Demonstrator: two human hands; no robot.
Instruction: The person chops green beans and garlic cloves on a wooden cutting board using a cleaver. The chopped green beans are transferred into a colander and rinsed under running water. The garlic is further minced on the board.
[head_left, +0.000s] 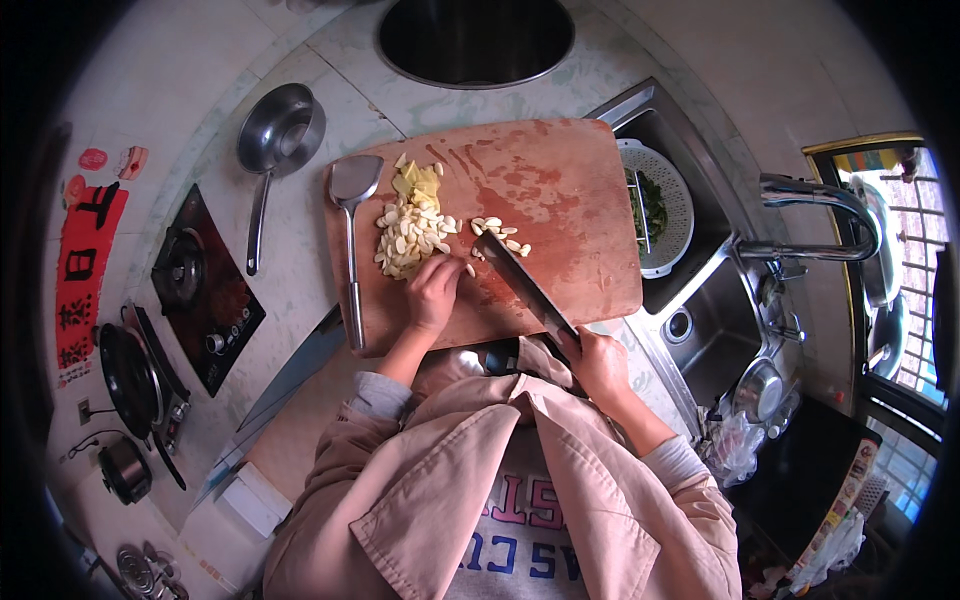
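Note:
My right hand (602, 364) grips the handle of a kitchen knife (525, 285). Its dark blade slants up and left across a wooden cutting board (562, 195), and its tip reaches a small group of garlic cloves (491, 226). My left hand (435, 292) is at the lower edge of a pile of sliced garlic (409, 236), fingers bunched and pointing right. One loose piece lies just beside its fingertips; whether the fingers pinch anything is hidden. Yellowish slices, perhaps ginger (416, 182), sit at the top of the pile. A metal wok spatula (354, 225) lies along the board's left side.
Right of the board, a white colander (679, 202) with leafy greens (651, 210) sits in the steel sink (720, 330) under a curved faucet (825, 191). A metal pan (281, 127) and a cooktop (206, 289) are at left. A large dark round vessel (476, 41) is beyond the board.

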